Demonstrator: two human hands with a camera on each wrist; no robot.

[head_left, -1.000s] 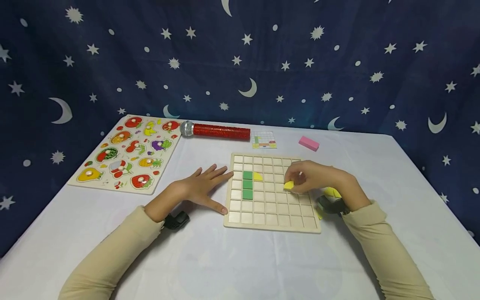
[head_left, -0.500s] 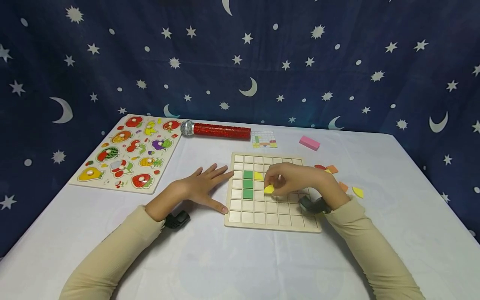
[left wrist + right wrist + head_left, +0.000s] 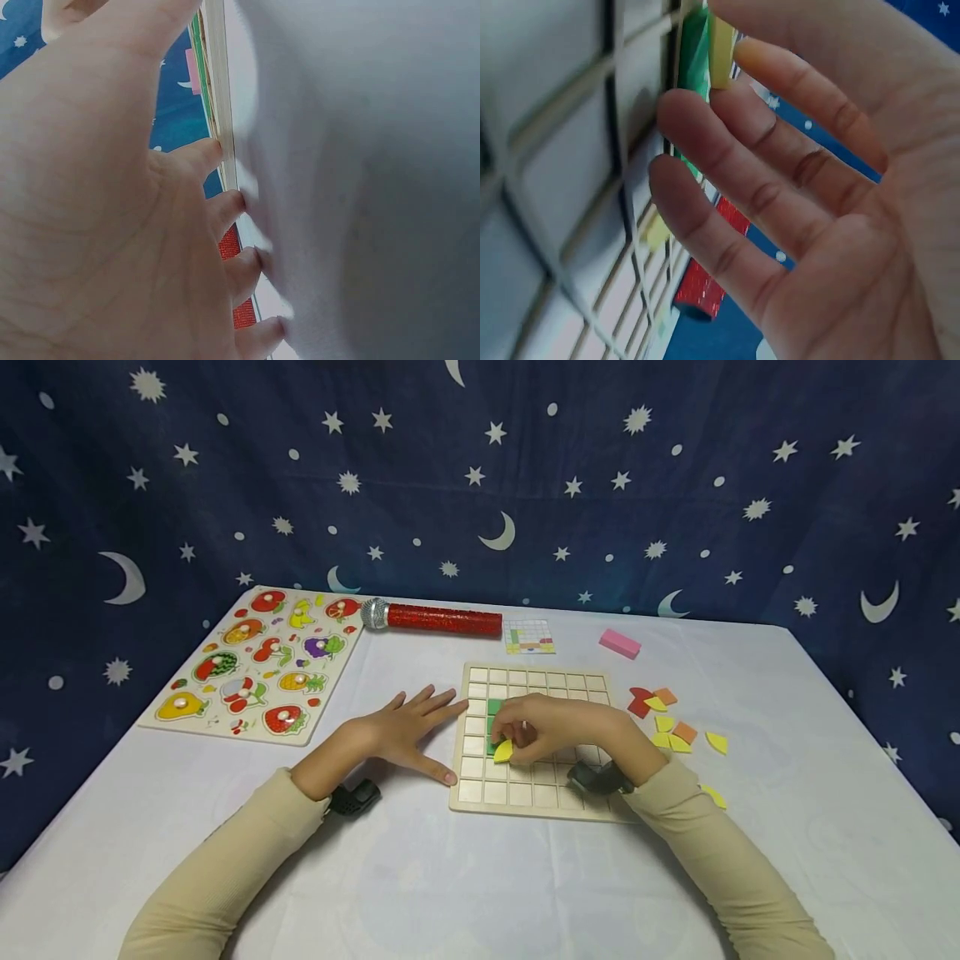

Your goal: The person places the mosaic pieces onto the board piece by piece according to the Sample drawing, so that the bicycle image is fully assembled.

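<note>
My right hand (image 3: pixel 551 727) pinches a yellow quarter-round tile (image 3: pixel 503 751) just over the wooden grid board (image 3: pixel 543 811). In the right wrist view the yellow tile (image 3: pixel 721 52) stands between thumb and fingers, close to the green tiles (image 3: pixel 693 49). Those green tiles (image 3: pixel 495 705) sit in one column of the board, partly behind my right fingers. My left hand (image 3: pixel 405 735) lies spread at the board's left edge, thumb and a fingertip touching the rim. In the left wrist view the left hand's fingertips (image 3: pixel 232 202) meet the board edge (image 3: pixel 217 75) and the cloth.
Right of the board lie several yellow tiles (image 3: pixel 679 743), orange tiles (image 3: pixel 685 732) and red pieces (image 3: pixel 640 702). Behind it are a small pattern card (image 3: pixel 528 637), a pink block (image 3: pixel 619 643) and a red microphone (image 3: pixel 442 619). A fruit puzzle board (image 3: pixel 255 668) stands left.
My right hand has carried the yellow tile leftward across the board to the green column. More loose tiles at the right have come into sight. The left hand stays in place.
</note>
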